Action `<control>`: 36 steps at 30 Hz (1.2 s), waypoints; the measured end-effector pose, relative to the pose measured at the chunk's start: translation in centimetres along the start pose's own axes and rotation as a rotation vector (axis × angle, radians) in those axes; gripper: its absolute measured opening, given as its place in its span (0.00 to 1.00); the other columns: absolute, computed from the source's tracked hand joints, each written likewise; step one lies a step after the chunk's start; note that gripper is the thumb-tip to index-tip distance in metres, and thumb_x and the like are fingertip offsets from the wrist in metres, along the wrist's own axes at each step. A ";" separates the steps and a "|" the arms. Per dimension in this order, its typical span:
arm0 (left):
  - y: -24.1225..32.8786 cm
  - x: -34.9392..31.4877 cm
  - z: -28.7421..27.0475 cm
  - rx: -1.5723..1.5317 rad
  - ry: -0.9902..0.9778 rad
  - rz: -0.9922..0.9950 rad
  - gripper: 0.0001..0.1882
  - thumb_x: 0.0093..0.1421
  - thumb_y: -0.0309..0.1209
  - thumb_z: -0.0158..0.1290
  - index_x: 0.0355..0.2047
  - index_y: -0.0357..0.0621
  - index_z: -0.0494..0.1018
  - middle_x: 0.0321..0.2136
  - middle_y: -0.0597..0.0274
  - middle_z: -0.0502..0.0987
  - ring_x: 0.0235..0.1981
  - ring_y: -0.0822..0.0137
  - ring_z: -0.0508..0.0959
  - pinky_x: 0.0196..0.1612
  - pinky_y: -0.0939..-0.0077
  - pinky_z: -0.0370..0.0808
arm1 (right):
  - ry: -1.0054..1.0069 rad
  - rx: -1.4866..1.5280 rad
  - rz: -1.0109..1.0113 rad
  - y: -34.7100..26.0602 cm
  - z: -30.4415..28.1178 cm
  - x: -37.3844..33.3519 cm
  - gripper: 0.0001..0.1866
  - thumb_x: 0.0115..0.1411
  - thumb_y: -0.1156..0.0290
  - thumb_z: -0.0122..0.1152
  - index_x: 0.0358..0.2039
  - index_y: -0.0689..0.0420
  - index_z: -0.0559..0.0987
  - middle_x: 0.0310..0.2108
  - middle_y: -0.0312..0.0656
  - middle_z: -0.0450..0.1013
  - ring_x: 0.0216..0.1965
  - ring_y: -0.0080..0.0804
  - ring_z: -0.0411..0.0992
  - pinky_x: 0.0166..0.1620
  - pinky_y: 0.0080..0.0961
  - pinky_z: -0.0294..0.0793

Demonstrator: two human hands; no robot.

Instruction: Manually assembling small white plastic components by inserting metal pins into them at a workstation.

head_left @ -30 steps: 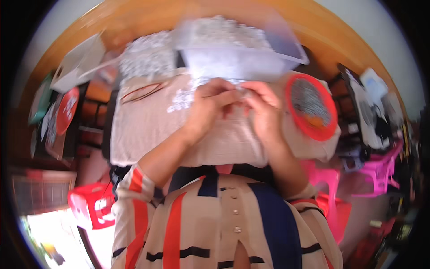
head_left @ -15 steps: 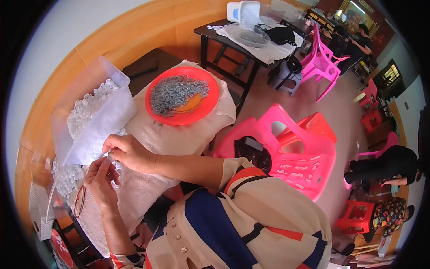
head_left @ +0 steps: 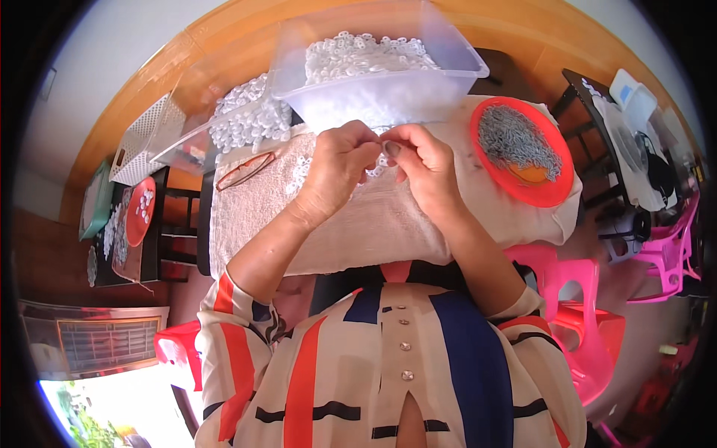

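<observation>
Both my hands meet above the cloth-covered table, fingertips close together. My left hand (head_left: 337,166) is closed in a pinch, and my right hand (head_left: 427,158) pinches opposite it. Whatever lies between the fingertips is too small and covered to make out. Several small white plastic pieces with holes (head_left: 300,173) lie on the cloth beside and beneath my hands. Just beyond them stands a translucent plastic bin (head_left: 373,97) with a heap of white pieces (head_left: 366,56) in it. To the right, a red round tray (head_left: 524,196) holds many small grey pieces (head_left: 515,138).
Eyeglasses (head_left: 245,170) lie on the beige cloth (head_left: 261,216) at the left. Behind them, a clear bin (head_left: 196,142) holds more white pieces. A white perforated basket (head_left: 149,142) is farther left. Pink chairs (head_left: 579,299) stand right; a side table (head_left: 579,104) stands farther right.
My view has swung left, so the table now faces me squarely and the red tray sits at the right. My hands stay together, still pinching.
</observation>
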State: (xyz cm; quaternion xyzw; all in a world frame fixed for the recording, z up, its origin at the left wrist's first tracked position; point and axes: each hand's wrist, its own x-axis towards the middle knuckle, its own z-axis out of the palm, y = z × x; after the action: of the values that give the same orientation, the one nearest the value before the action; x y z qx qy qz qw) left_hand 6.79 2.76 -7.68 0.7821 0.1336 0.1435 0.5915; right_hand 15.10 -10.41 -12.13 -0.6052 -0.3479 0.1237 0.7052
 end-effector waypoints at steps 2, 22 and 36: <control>-0.9 0.0 0.2 0.012 -0.020 0.041 0.06 0.58 0.25 0.50 0.29 0.35 0.74 0.18 0.65 0.73 0.17 0.78 0.69 0.20 0.84 0.66 | -0.007 -0.010 0.009 0.1 0.1 0.0 0.05 0.61 0.77 0.56 0.38 0.62 0.77 0.29 0.34 0.74 0.28 0.16 0.69 0.24 0.13 0.67; -3.3 0.5 0.5 -0.514 0.026 -0.111 0.06 0.57 0.27 0.55 0.30 0.36 0.74 0.22 0.66 0.74 0.20 0.77 0.70 0.22 0.83 0.67 | 0.060 0.213 0.215 0.2 -0.2 0.7 0.08 0.62 0.76 0.54 0.40 0.63 0.77 0.32 0.38 0.74 0.29 0.22 0.71 0.27 0.17 0.67; -3.2 -0.3 1.3 -0.590 -0.135 0.141 0.07 0.57 0.22 0.58 0.37 0.37 0.76 0.30 0.63 0.77 0.28 0.76 0.76 0.26 0.83 0.71 | -0.001 0.520 0.203 0.0 -0.7 0.5 0.08 0.59 0.81 0.55 0.39 0.60 0.70 0.32 0.41 0.74 0.27 0.25 0.71 0.25 0.19 0.69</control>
State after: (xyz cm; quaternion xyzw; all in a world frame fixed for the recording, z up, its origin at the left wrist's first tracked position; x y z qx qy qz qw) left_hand 6.87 2.38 -11.11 0.5915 -0.0083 0.1645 0.7893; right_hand 15.89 -10.66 -11.99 -0.4357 -0.2425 0.2789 0.8207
